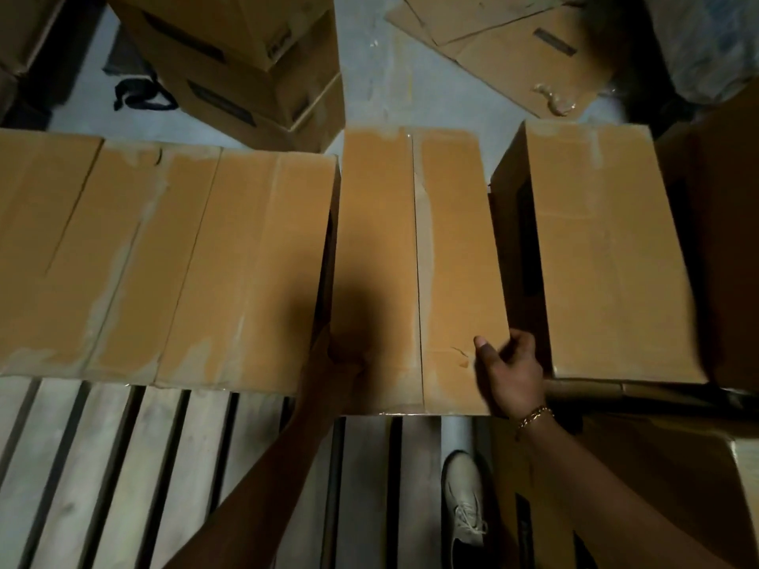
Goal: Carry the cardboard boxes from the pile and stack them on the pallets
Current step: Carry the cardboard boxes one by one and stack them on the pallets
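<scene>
While its flaps are closed and taped so that nothing inside shows, the middle cardboard box [415, 248] lies over the pallet [123, 466] slats, between a row of closed boxes [164, 260] on the left and another box [608, 248] on the right. The left hand [339, 363], in shadow, grips its near left corner. The right hand [513, 375] holds the near right corner, thumb on top. Behind, stacked boxes [246, 63] carry dark labels, their writing too blurred to read.
</scene>
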The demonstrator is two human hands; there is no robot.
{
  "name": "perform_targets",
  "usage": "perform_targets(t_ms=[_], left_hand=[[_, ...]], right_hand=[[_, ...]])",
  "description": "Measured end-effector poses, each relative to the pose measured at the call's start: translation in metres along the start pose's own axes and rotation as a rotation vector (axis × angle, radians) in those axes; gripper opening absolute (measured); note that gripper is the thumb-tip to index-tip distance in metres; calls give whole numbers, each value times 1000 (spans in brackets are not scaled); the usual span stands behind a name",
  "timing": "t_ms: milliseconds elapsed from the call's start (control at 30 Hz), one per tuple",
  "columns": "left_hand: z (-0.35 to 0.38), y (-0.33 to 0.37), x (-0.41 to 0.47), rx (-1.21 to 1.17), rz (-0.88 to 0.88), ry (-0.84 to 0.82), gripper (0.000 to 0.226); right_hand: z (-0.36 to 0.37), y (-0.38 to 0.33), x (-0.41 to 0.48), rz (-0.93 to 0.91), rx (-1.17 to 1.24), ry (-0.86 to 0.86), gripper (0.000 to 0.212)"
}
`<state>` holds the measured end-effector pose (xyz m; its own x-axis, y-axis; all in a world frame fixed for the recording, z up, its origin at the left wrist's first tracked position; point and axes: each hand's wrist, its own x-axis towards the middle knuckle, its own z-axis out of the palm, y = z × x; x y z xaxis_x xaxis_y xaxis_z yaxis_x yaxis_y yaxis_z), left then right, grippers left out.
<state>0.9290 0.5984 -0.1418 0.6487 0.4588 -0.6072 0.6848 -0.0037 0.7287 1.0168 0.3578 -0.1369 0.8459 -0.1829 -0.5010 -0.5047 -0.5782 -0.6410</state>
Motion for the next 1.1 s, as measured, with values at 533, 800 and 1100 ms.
perform_targets(t_ms=[533, 800, 1100], left_hand=[[44, -128, 66, -14, -167, 112, 59], [53, -184, 26, -383, -491, 156, 71], [43, -164, 39, -682, -453, 80, 53]], right_hand=[[87, 106, 53, 78, 152, -131, 58], [77, 108, 61, 204, 235, -385, 34], [91, 101, 62, 163, 308, -301, 25]])
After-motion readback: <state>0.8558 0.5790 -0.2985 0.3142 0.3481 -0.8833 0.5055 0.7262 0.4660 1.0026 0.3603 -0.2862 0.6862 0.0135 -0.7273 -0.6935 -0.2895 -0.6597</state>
